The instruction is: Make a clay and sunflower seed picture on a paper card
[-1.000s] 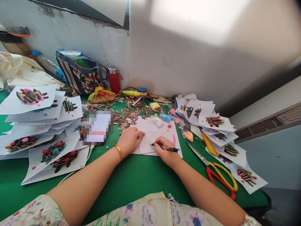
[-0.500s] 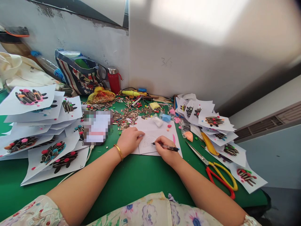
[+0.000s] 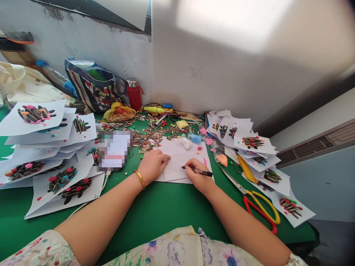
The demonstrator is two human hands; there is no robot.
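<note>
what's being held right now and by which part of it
The right hand holds a black pen, gripped close to its writing tip. The left hand rests on the paper without visibly gripping anything.

A red flask (image 3: 134, 97) with a silver cap stands by the wall (image 3: 119, 48). Just left of the flask sits a striped bag (image 3: 93, 85); farther left, a bottle (image 3: 57, 76) and a cream bag (image 3: 33, 88). A yellow bag (image 3: 119, 112) lies at its front left; scissors (image 3: 242, 190) lie well to its right.
</note>
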